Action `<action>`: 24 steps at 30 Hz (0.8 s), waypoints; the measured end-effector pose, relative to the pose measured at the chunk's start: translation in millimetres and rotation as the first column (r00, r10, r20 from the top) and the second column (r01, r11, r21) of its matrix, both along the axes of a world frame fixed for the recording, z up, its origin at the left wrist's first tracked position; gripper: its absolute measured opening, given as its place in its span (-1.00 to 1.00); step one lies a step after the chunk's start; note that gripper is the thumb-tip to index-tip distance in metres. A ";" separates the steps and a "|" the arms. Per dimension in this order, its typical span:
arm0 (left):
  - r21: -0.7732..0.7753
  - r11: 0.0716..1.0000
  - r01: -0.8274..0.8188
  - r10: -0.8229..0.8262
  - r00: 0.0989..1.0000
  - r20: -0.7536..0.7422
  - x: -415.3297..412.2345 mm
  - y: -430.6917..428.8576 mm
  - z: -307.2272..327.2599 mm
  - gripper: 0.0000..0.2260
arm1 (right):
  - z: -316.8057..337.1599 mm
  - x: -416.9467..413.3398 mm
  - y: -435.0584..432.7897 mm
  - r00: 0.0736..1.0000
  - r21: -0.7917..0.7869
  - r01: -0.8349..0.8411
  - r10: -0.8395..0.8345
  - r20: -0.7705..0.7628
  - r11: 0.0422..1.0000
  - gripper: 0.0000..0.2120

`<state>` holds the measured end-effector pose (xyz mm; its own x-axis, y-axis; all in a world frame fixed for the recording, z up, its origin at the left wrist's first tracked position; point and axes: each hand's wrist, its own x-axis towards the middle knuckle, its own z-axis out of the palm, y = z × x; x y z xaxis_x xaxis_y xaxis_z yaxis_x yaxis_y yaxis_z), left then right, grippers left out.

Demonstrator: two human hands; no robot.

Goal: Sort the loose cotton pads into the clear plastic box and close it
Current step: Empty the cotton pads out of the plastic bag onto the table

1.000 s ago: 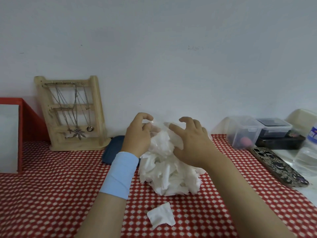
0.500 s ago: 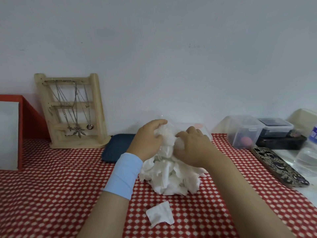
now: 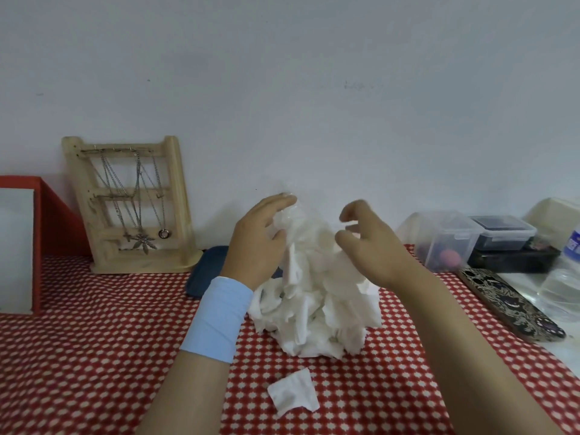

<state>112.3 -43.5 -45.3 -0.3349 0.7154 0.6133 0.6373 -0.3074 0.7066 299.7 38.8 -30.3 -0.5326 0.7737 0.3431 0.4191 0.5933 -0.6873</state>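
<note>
A heap of white cotton pads (image 3: pixel 317 302) lies mid-table on the red-and-white cloth, with crinkled clear plastic film (image 3: pixel 290 211) at its top. My left hand (image 3: pixel 254 243), a blue band on its wrist, pinches that film between thumb and fingers at the heap's upper left. My right hand (image 3: pixel 370 243) hovers at the upper right of the heap, fingers loosely curled and holding nothing. A single loose pad (image 3: pixel 293 392) lies apart in front of the heap. A clear plastic box (image 3: pixel 445 240) with a pink item inside stands at the back right.
A wooden necklace stand (image 3: pixel 131 208) leans at the back left beside a red box (image 3: pixel 47 227). A dark blue case (image 3: pixel 207 268) lies behind my left wrist. At the right are a dark lidded box (image 3: pixel 502 230), a patterned phone (image 3: pixel 514 302) and a water bottle (image 3: pixel 565 284).
Both hands pressed down on the heap half a second ago. Now my right hand has lifted off it with curled fingers, and my left hand has risen to the film at the top.
</note>
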 end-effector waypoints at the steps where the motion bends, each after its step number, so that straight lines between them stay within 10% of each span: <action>1: -0.005 0.999 0.035 -0.035 0.999 0.002 2.6 -1.1 1.3 -0.45 | 0.1 -2.2 -1.5 0.997 -0.024 0.025 -0.027 -0.078 0.999 -0.72; 6: -0.031 0.980 0.195 -0.191 0.976 0.110 15.9 -7.1 6.4 -0.49 | -11.4 -16.8 -0.4 0.979 -0.165 0.003 -0.037 -0.200 0.986 -0.62; 9: 0.019 0.997 0.070 -0.073 0.976 0.205 15.2 -7.8 9.2 -0.62 | -17.8 -18.8 9.0 0.971 -0.091 0.108 -0.125 -0.205 0.990 -0.97; 17: -0.222 0.975 0.016 0.066 0.931 0.359 0.8 -2.5 9.2 -0.65 | -14.3 -17.3 9.3 0.937 -0.187 -0.077 0.007 -0.348 0.979 -0.80; 24: -0.112 0.988 -0.111 0.143 0.929 0.340 -3.1 -3.8 14.2 -0.88 | -19.3 -24.4 -0.1 0.999 -0.054 -0.040 0.038 -0.037 0.998 -0.82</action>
<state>109.3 -47.3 -31.1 -0.6062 0.6994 0.3785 0.3777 -0.1656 0.9110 275.3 38.7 -49.5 -0.5507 0.7709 0.3201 0.3706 0.5695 -0.7337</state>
